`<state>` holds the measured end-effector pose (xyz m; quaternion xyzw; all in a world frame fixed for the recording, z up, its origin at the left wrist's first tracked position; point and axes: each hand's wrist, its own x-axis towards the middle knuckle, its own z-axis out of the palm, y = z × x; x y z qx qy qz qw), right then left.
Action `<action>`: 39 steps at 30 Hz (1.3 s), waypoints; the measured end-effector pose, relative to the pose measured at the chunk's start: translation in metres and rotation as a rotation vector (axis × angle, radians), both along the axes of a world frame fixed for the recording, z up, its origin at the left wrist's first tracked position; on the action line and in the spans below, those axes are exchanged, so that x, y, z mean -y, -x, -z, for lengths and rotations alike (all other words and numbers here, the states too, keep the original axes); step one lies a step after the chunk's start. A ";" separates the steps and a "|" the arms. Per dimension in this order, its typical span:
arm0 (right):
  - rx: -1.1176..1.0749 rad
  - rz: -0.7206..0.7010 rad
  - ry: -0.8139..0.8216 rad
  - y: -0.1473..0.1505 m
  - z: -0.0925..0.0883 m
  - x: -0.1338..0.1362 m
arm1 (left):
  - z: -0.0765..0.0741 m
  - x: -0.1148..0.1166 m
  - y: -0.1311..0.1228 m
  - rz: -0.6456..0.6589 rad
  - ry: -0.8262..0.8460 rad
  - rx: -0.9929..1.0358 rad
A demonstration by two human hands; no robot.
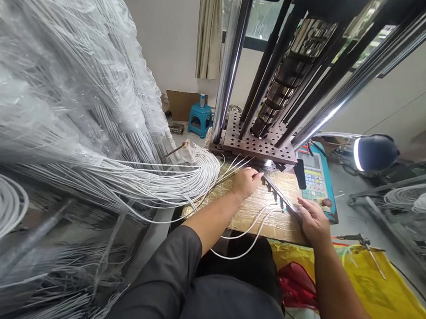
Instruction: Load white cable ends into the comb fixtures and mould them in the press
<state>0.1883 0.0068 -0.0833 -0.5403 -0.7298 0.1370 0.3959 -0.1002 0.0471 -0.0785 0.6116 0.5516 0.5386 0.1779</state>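
A long narrow metal bar (280, 194) lies slantwise over the board under the press, with several small dark pieces along its left side. My right hand (315, 220) is closed on its near end, thumb on top. By the far end, my left hand (247, 182) has its fingers pinched together; what they hold, if anything, is hidden. White cables (257, 226) loop from the bar's left side toward my lap. Other thin white cable ends (237, 164) reach the press beyond my left hand.
The perforated press plate (258, 142) hangs just beyond my hands, between steel columns. Thick bundles of white cable (195, 172) crowd the left. A control panel (317, 175) and a lamp (374, 152) stand right. Pliers (366, 244) lie on yellow sheeting (383, 284).
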 end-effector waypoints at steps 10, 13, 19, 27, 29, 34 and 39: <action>0.032 -0.014 0.050 -0.005 0.001 -0.004 | 0.001 0.000 0.000 -0.019 0.013 0.067; 0.038 -0.022 0.042 -0.008 0.005 -0.013 | 0.003 -0.007 0.001 -0.036 0.022 0.029; -0.058 -0.003 0.035 0.012 -0.015 0.014 | -0.006 0.012 -0.004 0.008 0.142 0.020; -0.154 0.015 -0.022 0.021 -0.019 0.015 | -0.018 0.012 -0.003 0.046 0.212 -0.032; -0.140 0.010 -0.008 0.024 -0.027 0.026 | -0.025 0.025 -0.007 -0.012 0.298 -0.026; -0.045 0.003 0.053 0.014 -0.026 0.024 | -0.015 0.016 -0.007 -0.119 0.325 -0.040; -0.024 -0.008 0.070 0.011 -0.019 0.021 | -0.007 0.011 0.000 -0.143 0.375 -0.130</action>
